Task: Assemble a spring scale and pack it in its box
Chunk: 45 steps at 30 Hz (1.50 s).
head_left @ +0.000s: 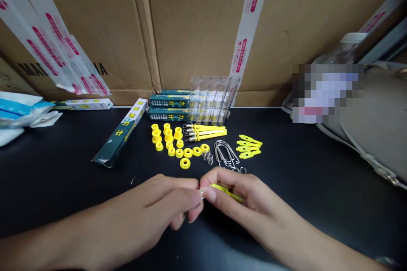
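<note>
My left hand (171,203) and my right hand (241,194) meet fingertip to fingertip above the black table, near its front. Between finger and thumb my right hand pinches a yellow plastic piece (226,192), whose narrow end points right. A small shiny metal part (201,194) shows between the thumbs, its left end inside my left hand's closed fingers. Just beyond the hands lie yellow caps and rings (187,153), small springs (207,157), bent metal hooks (226,154), flat yellow pieces (249,149) and yellow rods with springs (210,132).
Clear tubes (211,99) stand upright behind the parts, before green boxes (168,101). Another green box (122,133) lies at left. White-and-blue packaging (23,110) is at far left, a grey bag (378,114) and a bottle (338,55) at right. Cardboard (190,29) borders the back.
</note>
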Each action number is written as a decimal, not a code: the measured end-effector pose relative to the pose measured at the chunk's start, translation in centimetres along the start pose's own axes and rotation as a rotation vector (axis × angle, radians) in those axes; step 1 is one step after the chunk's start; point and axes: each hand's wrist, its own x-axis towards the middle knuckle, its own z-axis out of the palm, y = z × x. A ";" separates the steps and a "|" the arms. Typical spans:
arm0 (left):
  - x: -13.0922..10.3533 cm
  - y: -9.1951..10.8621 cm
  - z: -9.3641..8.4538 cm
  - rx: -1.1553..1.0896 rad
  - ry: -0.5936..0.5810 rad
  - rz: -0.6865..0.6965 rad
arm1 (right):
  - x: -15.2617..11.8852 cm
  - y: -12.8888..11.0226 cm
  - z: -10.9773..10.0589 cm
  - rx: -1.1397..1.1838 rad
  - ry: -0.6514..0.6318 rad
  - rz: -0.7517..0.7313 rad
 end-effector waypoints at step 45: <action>0.8 0.1 0.2 -0.161 -0.198 -0.017 | -0.2 0.6 -0.4 -0.303 0.082 -0.207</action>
